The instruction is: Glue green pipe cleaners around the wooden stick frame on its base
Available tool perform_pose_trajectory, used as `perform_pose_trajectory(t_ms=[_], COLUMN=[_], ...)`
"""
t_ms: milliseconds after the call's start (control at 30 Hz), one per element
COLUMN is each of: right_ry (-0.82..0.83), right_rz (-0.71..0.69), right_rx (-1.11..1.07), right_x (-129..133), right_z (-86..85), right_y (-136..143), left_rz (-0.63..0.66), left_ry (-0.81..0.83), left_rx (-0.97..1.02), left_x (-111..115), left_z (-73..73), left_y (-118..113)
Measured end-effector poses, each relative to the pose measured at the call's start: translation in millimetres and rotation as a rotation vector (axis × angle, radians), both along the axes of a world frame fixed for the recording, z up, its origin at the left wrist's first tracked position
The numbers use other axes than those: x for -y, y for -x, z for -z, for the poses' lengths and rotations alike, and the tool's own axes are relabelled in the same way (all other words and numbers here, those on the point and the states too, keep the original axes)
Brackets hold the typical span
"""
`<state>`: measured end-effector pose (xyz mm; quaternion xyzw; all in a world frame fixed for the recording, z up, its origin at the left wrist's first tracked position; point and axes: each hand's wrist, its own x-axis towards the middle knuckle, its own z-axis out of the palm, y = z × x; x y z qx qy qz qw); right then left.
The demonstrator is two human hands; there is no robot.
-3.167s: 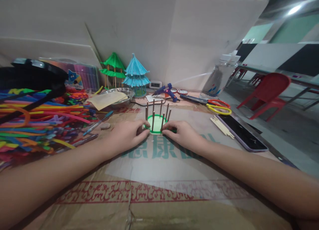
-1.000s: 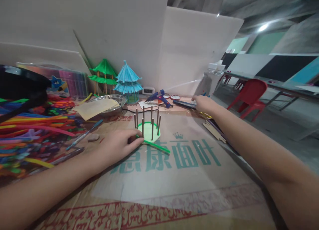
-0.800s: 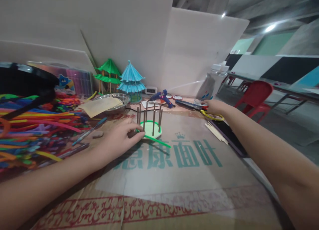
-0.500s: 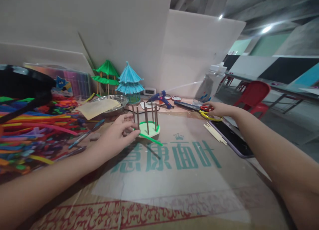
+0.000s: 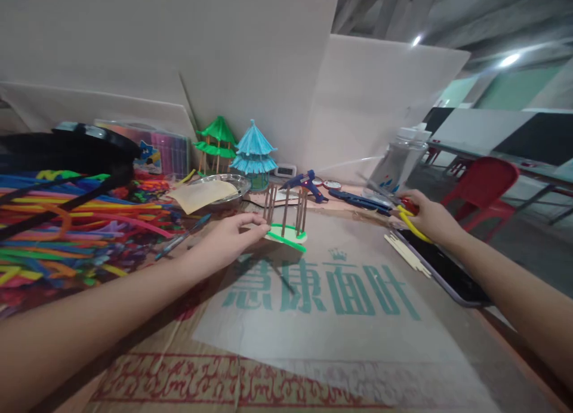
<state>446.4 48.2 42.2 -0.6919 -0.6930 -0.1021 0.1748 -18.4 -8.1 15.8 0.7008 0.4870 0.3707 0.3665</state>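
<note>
My left hand (image 5: 237,237) pinches the end of a bright green pipe cleaner (image 5: 290,242) at the near edge of a small model base (image 5: 278,229). Several brown sticks (image 5: 285,213) stand upright on this pale base, with green edging round them. The fingertips hide the base's left side. Over on the right, my right hand (image 5: 427,219) is closed round the red and yellow handles of a pair of scissors (image 5: 409,221). The scissors are raised, their blades blurred and pointing left. Below that hand are a phone (image 5: 447,270) and pale sticks (image 5: 406,255).
Colourful pipe cleaners (image 5: 80,222) are heaped at left, beside a pen (image 5: 181,237). Behind stand a green-roofed model (image 5: 218,139), a blue-roofed model (image 5: 253,153), a metal tray (image 5: 244,186), a blue glue gun (image 5: 304,183), a dark long tool (image 5: 358,201) and a clear plastic bottle (image 5: 398,162).
My right hand has taken up the scissors from the table and lifted them. The model base now looks tilted in my left hand. The whole view has shifted, moving things rightward.
</note>
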Motion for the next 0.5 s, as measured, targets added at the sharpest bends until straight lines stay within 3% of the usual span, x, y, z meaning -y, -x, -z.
perform_pose_trajectory(t_ms=[67,133,233,300,500], right_ry=[-0.138,-0.181,-0.283,-0.339,-0.355], right_rz=[-0.092,-0.296,-0.545,-0.686,-0.782], right_rx=[-0.169,-0.264,-0.158,-0.091,-0.025], right_x=[12,24,44,57,69], right_z=[-4.6,-12.4,-23.4,-26.2,-20.5], right_y=[17,44,94,124,179], left_rz=[-0.009,0.004,0.021,0.023,0.018], left_ry=[0.066,0.131,0.168,0.145,0.002], left_rx=[0.119,0.319,0.583,0.645,0.604], left_x=[3,5,6,6,11], left_z=[-9.4,-21.1,-37.1,-44.3,-49.0], left_y=[-2,-3,-2,0,1])
